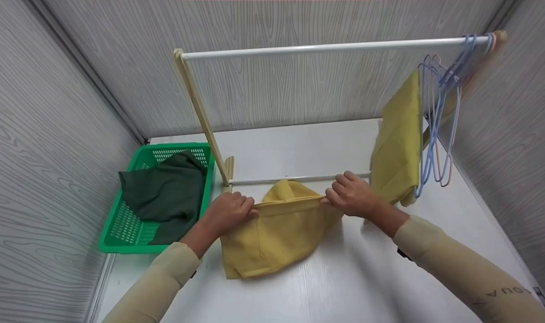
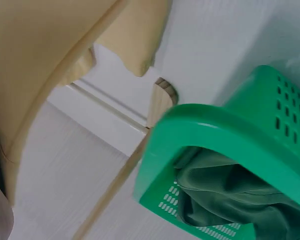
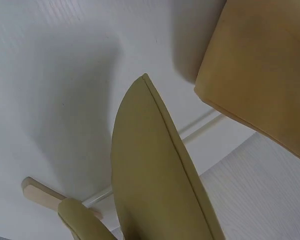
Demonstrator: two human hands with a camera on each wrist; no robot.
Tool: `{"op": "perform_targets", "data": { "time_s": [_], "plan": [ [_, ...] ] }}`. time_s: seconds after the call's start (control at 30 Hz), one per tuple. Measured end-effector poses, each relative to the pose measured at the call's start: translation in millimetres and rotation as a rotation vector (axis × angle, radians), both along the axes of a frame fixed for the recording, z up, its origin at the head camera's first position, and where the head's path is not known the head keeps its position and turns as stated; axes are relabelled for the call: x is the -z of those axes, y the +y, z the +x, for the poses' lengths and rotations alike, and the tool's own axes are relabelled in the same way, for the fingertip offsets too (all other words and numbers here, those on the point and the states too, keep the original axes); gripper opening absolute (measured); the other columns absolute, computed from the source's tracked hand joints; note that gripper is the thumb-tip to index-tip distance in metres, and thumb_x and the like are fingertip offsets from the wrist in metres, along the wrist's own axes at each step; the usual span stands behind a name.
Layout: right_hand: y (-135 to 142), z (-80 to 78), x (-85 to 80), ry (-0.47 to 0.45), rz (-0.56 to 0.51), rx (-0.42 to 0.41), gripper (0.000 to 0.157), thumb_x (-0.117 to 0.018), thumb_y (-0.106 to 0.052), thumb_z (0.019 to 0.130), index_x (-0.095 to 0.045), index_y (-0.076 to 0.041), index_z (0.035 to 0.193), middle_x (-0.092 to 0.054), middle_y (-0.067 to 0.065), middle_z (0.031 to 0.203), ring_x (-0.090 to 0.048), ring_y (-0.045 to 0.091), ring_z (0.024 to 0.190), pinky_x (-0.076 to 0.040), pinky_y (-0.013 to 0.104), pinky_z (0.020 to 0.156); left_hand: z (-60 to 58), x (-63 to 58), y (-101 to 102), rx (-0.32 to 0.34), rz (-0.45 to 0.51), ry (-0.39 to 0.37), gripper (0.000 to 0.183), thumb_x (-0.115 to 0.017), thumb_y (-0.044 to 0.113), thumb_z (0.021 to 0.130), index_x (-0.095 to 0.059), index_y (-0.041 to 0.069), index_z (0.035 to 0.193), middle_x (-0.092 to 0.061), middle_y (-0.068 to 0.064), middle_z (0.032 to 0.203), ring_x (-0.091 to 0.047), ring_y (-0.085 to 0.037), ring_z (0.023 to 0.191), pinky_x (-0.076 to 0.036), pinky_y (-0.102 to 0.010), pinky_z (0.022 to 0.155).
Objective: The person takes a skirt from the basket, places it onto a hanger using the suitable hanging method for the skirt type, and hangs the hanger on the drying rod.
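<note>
A yellow garment [image 1: 283, 237] with a banded top edge and stitched seams hangs between both hands, its lower part over the white table. My left hand [image 1: 229, 211] grips the left end of the band. At the band's right end, my right hand [image 1: 350, 195] holds on with curled fingers. Part of this garment [image 2: 35, 55] fills the upper left of the left wrist view. To the right, an olive-yellow cloth [image 1: 398, 139] hangs from a hanger on the rack; the right wrist view shows this cloth [image 3: 154, 165] close up.
A wooden-legged rack with a white top rail [image 1: 321, 48] stands over the table. Several blue and pink hangers [image 1: 442, 116] cluster at its right end. A green basket [image 1: 104, 237] on the left holds a dark green cloth [image 1: 173, 193]. A lower rod [image 1: 254, 181] crosses behind the garment.
</note>
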State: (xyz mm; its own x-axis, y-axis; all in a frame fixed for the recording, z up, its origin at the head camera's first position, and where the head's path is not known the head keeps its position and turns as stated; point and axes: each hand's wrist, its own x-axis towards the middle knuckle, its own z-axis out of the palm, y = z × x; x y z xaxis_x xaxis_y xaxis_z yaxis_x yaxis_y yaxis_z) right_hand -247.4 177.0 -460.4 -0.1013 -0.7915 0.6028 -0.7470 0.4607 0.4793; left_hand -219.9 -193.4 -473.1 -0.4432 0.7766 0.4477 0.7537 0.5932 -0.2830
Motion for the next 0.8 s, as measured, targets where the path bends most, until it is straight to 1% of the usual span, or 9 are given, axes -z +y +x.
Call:
{"op": "perform_targets", "data": {
  "time_s": [0.07, 0.17, 0.33, 0.4, 0.47, 0.57, 0.63, 0.73, 0.8],
  "plan": [
    [4, -1.1, -0.3, -0.007, -0.004, 0.011, 0.049, -0.04, -0.035, 0.108, -0.047, -0.006, 0.069, -0.041, 0.005, 0.056, -0.039, 0.023, 0.052, -0.036, 0.036, 0.051, -1.5, 2.6, -5, -0.001, 0.027, 0.005, 0.038, -0.055, 0.041, 0.1, -0.059, 0.008, 0.081, -0.061, -0.004, 0.064, -0.057, -0.02, 0.06, -0.045, -0.033, 0.055],
    [9, -2.9, -0.8, -0.01, -0.018, 0.036, 0.049, -0.041, -0.036, 0.107, -0.047, -0.006, 0.07, -0.042, 0.005, 0.056, -0.04, 0.023, 0.052, -0.036, 0.037, 0.051, -2.9, 3.3, -13, -0.003, 0.067, -0.019, 0.033, -0.061, 0.036, 0.098, -0.062, 0.007, 0.081, -0.062, -0.004, 0.067, -0.058, -0.021, 0.064, -0.047, -0.035, 0.06],
    [19, -4.6, -0.1, -0.001, -0.03, 0.087, 0.051, -0.042, -0.038, 0.107, -0.047, -0.005, 0.068, -0.043, 0.007, 0.055, -0.042, 0.026, 0.052, -0.035, 0.038, 0.051, -3.4, 1.7, -21, -0.059, 0.13, -0.079, 0.023, -0.064, 0.021, 0.098, -0.061, 0.004, 0.083, -0.061, -0.007, 0.073, -0.057, -0.021, 0.069, -0.05, -0.036, 0.065],
    [22, -3.6, 0.6, 0.001, -0.017, 0.105, 0.051, -0.042, -0.038, 0.107, -0.048, -0.005, 0.068, -0.043, 0.007, 0.055, -0.044, 0.025, 0.051, -0.036, 0.038, 0.049, -3.5, 2.8, -18, -0.075, 0.198, -0.101, 0.018, -0.064, 0.015, 0.097, -0.06, 0.003, 0.085, -0.059, -0.009, 0.075, -0.056, -0.022, 0.069, -0.05, -0.036, 0.064],
    [24, -1.7, 2.1, -0.004, -0.009, 0.121, 0.052, -0.041, -0.039, 0.107, -0.049, -0.006, 0.069, -0.043, 0.006, 0.055, -0.045, 0.025, 0.049, -0.037, 0.038, 0.047, -4.0, 4.6, -13, -0.089, 0.293, -0.128, 0.015, -0.063, 0.012, 0.097, -0.059, 0.002, 0.087, -0.057, -0.009, 0.075, -0.055, -0.022, 0.066, -0.049, -0.037, 0.06],
    [28, 2.1, 5.9, -0.014, 0.003, 0.152, 0.053, -0.037, -0.04, 0.108, -0.049, -0.007, 0.069, -0.042, 0.006, 0.055, -0.044, 0.023, 0.045, -0.036, 0.037, 0.042, -5.2, 4.7, -5, -0.12, 0.455, -0.156, 0.015, -0.061, 0.013, 0.099, -0.058, 0.002, 0.089, -0.055, -0.009, 0.076, -0.056, -0.022, 0.063, -0.05, -0.037, 0.058],
    [30, 5.1, 9.4, -0.021, 0.008, 0.17, 0.053, -0.035, -0.04, 0.109, -0.05, -0.007, 0.069, -0.041, 0.005, 0.055, -0.043, 0.022, 0.042, -0.035, 0.037, 0.039, -6.4, 2.6, 0, -0.143, 0.532, -0.16, 0.02, -0.058, 0.018, 0.101, -0.058, 0.002, 0.089, -0.055, -0.01, 0.075, -0.057, -0.022, 0.062, -0.051, -0.037, 0.057],
    [34, 8.6, 14.9, -0.029, 0.022, 0.189, 0.055, -0.033, -0.042, 0.109, -0.049, -0.007, 0.07, -0.04, 0.004, 0.054, -0.041, 0.021, 0.04, -0.033, 0.037, 0.036, -8.3, -2.8, 7, -0.143, 0.59, -0.131, 0.03, -0.055, 0.027, 0.103, -0.057, 0.002, 0.086, -0.054, -0.009, 0.072, -0.056, -0.02, 0.06, -0.051, -0.034, 0.055],
    [36, 10.3, 17.8, -0.039, 0.04, 0.19, 0.056, -0.032, -0.042, 0.109, -0.049, -0.008, 0.068, -0.039, 0.003, 0.054, -0.039, 0.02, 0.039, -0.031, 0.036, 0.035, -9.0, -7.3, 12, -0.118, 0.589, -0.095, 0.036, -0.054, 0.032, 0.103, -0.056, 0.003, 0.082, -0.051, -0.008, 0.068, -0.054, -0.018, 0.056, -0.049, -0.032, 0.052]
  ]
}}
